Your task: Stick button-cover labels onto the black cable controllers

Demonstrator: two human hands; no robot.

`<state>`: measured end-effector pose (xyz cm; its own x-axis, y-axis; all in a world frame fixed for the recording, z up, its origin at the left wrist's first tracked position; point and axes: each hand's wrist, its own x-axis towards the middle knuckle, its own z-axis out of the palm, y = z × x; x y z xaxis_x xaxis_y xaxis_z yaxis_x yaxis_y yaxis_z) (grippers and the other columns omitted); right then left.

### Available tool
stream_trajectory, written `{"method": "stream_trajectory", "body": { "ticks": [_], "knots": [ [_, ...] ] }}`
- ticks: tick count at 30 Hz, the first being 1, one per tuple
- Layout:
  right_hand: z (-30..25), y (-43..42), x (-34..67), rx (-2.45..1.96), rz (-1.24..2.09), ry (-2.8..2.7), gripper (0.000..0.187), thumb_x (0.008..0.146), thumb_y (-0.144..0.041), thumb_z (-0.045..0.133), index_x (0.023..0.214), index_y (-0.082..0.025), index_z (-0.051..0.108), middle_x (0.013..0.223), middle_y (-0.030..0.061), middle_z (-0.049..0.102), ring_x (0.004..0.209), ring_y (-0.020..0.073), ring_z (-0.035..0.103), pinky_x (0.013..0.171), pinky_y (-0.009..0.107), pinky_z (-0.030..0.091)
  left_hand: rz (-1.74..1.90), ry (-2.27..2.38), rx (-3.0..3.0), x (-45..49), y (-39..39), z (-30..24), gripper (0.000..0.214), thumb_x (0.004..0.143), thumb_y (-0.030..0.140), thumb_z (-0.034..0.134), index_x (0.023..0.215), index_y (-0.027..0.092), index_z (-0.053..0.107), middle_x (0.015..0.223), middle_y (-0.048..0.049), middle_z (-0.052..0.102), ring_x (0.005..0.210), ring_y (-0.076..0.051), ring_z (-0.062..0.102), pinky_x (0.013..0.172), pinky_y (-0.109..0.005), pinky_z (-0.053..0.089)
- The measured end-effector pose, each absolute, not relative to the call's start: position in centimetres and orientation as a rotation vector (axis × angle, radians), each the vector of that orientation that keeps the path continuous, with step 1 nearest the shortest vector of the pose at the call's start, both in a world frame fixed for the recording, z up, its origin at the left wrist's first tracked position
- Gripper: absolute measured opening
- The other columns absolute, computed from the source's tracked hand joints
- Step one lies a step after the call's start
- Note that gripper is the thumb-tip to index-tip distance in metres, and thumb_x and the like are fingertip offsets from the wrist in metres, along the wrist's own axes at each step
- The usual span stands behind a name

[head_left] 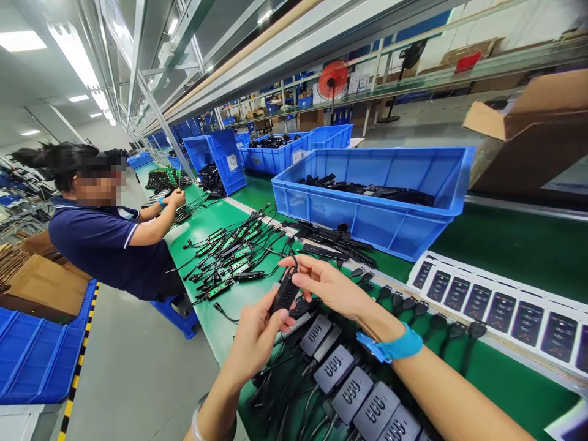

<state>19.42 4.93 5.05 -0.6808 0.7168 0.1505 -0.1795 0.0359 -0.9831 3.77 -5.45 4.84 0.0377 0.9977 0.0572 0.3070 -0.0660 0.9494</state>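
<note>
Here before me: one black device (285,293), lower end pinched in the left hand (258,334), corded upper end pinched in the right hand (331,289). Below the right hand: slotted grey cases (351,395). Beyond it: blue bin (342,219), black parts (372,191) inside. Beyond the left hand: green circuit boards (219,289).

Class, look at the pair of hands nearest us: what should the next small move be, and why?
Probably, the right hand should settle the cable at the upper end of the black device, because its thumb and fingers are at that end, while the left hand grips the body and could steady it.
</note>
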Motion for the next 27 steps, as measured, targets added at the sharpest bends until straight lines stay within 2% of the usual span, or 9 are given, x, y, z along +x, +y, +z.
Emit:
{"method": "stream_trajectory", "body": {
  "ticks": [4, 6, 9, 12, 14, 17, 21, 24, 27],
  "knots": [
    [4.9, 4.4, 19.2, -0.583, 1.541, -1.789, 0.043, 0.087, -0.058, 0.054, 0.088, -0.016, 0.060, 0.069, -0.0004, 0.054, 0.058, 0.0114, 0.044, 0.052, 0.024, 0.036, 0.962, 1.511, 1.650, 3.6, -5.9, 5.0, 0.030, 0.095, 0.037, 0.044, 0.106, 0.016, 0.061, 0.063, -0.0006, 0.065, 0.052, -0.012, 0.057, 0.055, -0.020, 0.047],
    [5.1, 3.9, 18.9, -0.585, 1.512, -1.740, 0.044, 0.086, -0.059, 0.054, 0.086, -0.016, 0.061, 0.070, 0.0001, 0.055, 0.058, 0.0113, 0.043, 0.052, 0.024, 0.034, 0.934, 1.578, 1.661, 3.4, -6.1, 5.2, 0.030, 0.095, 0.039, 0.043, 0.102, 0.016, 0.062, 0.058, 0.0005, 0.061, 0.049, -0.011, 0.054, 0.052, -0.020, 0.044],
    [5.6, 4.1, 18.9, -0.495, 1.616, -1.613, 0.041, 0.081, -0.057, 0.062, 0.089, -0.016, 0.062, 0.075, 0.0007, 0.057, 0.060, 0.0105, 0.043, 0.053, 0.023, 0.035, 0.949, 1.588, 1.626, 2.9, -6.6, 5.5, 0.034, 0.092, 0.042, 0.047, 0.112, 0.018, 0.061, 0.072, -0.0026, 0.063, 0.058, -0.014, 0.057, 0.054, -0.022, 0.047],
    [6.0, 5.8, 20.2, -0.518, 1.682, -1.292, 0.040, 0.079, -0.054, 0.064, 0.091, -0.017, 0.059, 0.079, 0.0018, 0.057, 0.058, 0.0085, 0.040, 0.047, 0.020, 0.028, 0.903, 1.499, 1.604, 2.6, -7.2, 5.3, 0.037, 0.089, 0.044, 0.052, 0.115, 0.021, 0.062, 0.086, -0.0053, 0.058, 0.068, -0.017, 0.056, 0.051, -0.023, 0.048],
    [5.9, 7.5, 21.9, -0.658, 1.613, -1.188, 0.038, 0.077, -0.051, 0.062, 0.094, -0.018, 0.055, 0.073, -0.0004, 0.056, 0.053, 0.0080, 0.037, 0.043, 0.019, 0.023, 0.838, 1.471, 1.632, 3.0, -7.8, 4.7, 0.036, 0.087, 0.044, 0.055, 0.115, 0.022, 0.062, 0.079, -0.0027, 0.054, 0.065, -0.016, 0.053, 0.050, -0.022, 0.045],
    [5.2, 10.1, 25.0, -0.957, 1.349, -1.370, 0.037, 0.076, -0.043, 0.060, 0.103, -0.019, 0.051, 0.065, -0.0036, 0.055, 0.050, 0.0091, 0.042, 0.044, 0.020, 0.029, 0.796, 1.464, 1.650, 4.2, -8.5, 3.1, 0.036, 0.085, 0.041, 0.058, 0.116, 0.023, 0.057, 0.068, 0.0033, 0.046, 0.056, -0.012, 0.046, 0.050, -0.020, 0.037],
    [3.5, 12.4, 28.3, -1.125, 1.234, -1.676, 0.028, 0.068, -0.039, 0.072, 0.081, -0.016, 0.062, 0.058, 0.0000, 0.060, 0.054, 0.0131, 0.052, 0.049, 0.024, 0.039, 0.697, 1.470, 1.745, 5.8, -8.8, 0.9, 0.030, 0.081, 0.031, 0.061, 0.110, 0.024, 0.057, 0.068, 0.0048, 0.049, 0.052, -0.010, 0.047, 0.052, -0.020, 0.036],
    [1.9, 13.3, 29.6, -1.189, 1.203, -1.926, 0.029, 0.062, -0.043, 0.079, 0.066, -0.016, 0.068, 0.059, 0.0028, 0.064, 0.055, 0.0150, 0.055, 0.050, 0.025, 0.040, 0.560, 1.475, 1.899, 6.0, -8.8, 0.5, 0.028, 0.077, 0.023, 0.063, 0.105, 0.025, 0.062, 0.083, 0.0004, 0.059, 0.055, -0.010, 0.053, 0.054, -0.021, 0.039],
    [0.1, 14.0, 29.6, -1.288, 1.009, -2.057, 0.033, 0.076, -0.049, 0.069, 0.069, -0.017, 0.071, 0.065, 0.0039, 0.065, 0.060, 0.0163, 0.057, 0.055, 0.026, 0.042, 0.445, 1.447, 2.013, 5.1, -8.2, 1.4, 0.022, 0.081, 0.024, 0.060, 0.102, 0.026, 0.066, 0.090, -0.0023, 0.061, 0.059, -0.011, 0.058, 0.055, -0.021, 0.042]
  ]
}}
